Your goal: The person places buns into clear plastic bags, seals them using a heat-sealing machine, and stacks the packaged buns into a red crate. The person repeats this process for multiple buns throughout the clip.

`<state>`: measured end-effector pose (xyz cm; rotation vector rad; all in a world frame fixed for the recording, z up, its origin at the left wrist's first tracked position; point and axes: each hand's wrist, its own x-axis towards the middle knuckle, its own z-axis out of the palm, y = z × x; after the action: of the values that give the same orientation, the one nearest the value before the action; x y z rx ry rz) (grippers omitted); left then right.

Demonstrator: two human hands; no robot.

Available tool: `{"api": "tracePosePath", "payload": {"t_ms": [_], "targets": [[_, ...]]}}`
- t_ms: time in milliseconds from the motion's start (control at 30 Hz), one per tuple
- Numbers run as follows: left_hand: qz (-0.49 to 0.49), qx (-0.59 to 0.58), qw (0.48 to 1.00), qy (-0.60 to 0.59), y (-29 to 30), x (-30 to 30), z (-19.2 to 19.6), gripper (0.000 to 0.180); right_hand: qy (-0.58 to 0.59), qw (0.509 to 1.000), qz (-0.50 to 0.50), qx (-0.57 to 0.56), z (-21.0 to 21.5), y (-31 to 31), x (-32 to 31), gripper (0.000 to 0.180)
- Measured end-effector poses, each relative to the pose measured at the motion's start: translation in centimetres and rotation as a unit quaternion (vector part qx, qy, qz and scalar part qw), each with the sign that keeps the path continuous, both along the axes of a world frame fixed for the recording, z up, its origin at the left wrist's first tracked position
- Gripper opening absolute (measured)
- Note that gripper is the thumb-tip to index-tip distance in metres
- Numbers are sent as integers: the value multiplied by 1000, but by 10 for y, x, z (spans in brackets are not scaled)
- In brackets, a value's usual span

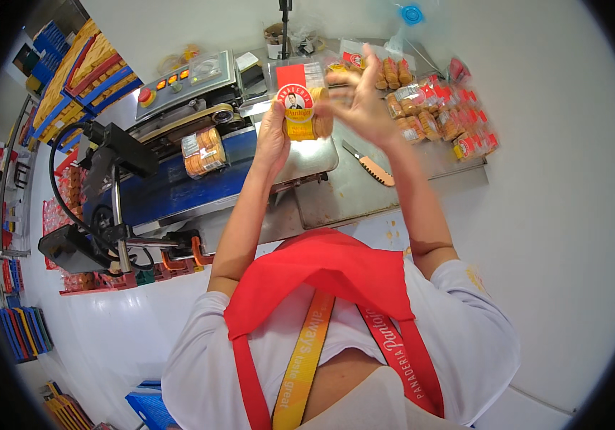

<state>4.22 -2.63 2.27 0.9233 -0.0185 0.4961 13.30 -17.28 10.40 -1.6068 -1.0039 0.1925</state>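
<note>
My left hand (273,136) is closed on the lower left edge of a clear bag of round biscuits (322,123) with a red and yellow label, held upright over the metal end plate of a sealing machine. My right hand (365,107) is raised just right of the bag, its fingers spread and slightly blurred. Whether its thumb touches the bag I cannot tell. Below that hand, on the steel table (343,193), lies a knife-like tool (373,170) with a peach-coloured part and a dark wavy edge. Another biscuit pack (203,152) rests on the blue conveyor belt (157,188).
Several bagged biscuit packs (444,115) are heaped at the table's right. The machine's control panel (186,82) stands behind the belt. A black device on a metal stand (117,186) rises at the left. Stacked trays of baked goods (82,79) stand far left.
</note>
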Motion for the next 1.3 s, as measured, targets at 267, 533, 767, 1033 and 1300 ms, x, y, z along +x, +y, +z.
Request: {"api": "tracePosePath", "payload": {"t_ms": [267,533,767,1033,1300], "targets": [[234,279,930,40,52,4,-67,54,-6,995,5,101,-123,48,21,52],[417,436,792,89,26,-9,-3,16,-210,951,-205,94,-88,60,2,11],[350,359,845,184,37,-8,-3,15,-21,980,-190,62,-81,58,3,12],[264,307,896,181,48,-10,0,17,13,986,-163,4,-71,53,8,14],[229,308,916,119,57,-16,-16,12,112,990,-24,85,-90,49,27,14]]}}
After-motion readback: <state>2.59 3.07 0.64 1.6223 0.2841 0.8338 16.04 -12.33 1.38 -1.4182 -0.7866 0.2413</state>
